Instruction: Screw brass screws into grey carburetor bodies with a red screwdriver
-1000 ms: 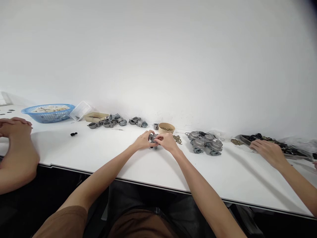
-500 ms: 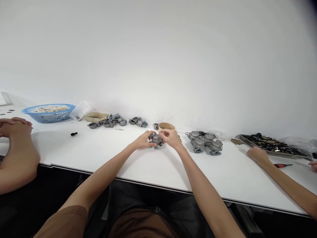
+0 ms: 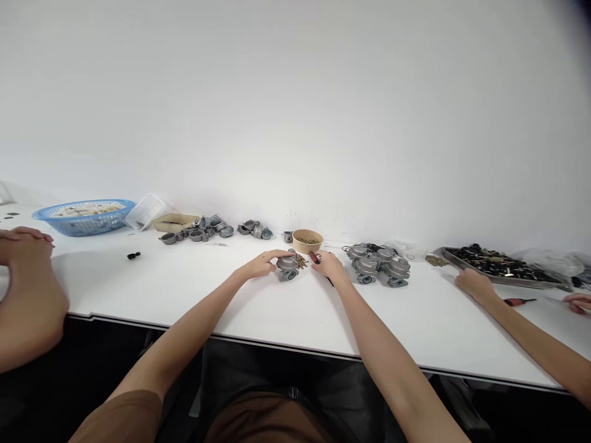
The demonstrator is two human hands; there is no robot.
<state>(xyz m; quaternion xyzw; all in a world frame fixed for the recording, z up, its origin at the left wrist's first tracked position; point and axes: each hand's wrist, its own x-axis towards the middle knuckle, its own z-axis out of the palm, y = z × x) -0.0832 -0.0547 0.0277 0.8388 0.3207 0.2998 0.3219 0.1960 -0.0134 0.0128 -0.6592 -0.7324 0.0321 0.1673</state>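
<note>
In the head view, a grey domed metal housing [image 3: 287,264], like a gas regulator, stands on the table in front of me. My left hand [image 3: 262,266] steadies it from the left, with the index finger over its top and the thumb at its side. My right hand [image 3: 330,267] is closed around a red-and-black screwdriver [image 3: 314,257]; its dark end shows below the palm. Small brass screws [image 3: 301,261] lie in a pile just right of the housing. A round tan tub [image 3: 307,241] behind them contains more screws.
Several similar housings [image 3: 378,264] stand grouped at the right, and loose grey castings [image 3: 198,229] lie back left. Farther left is a blue basket [image 3: 83,218]. A metal tray [image 3: 503,271] of black parts lies right, near a co-worker's hand [image 3: 475,286]. Another person's arm [image 3: 32,289] rests left.
My right hand has left the housing's top, moved right and down, and now grips the screwdriver. The housing looks turned, its round port facing me. My left hand stays at it.
</note>
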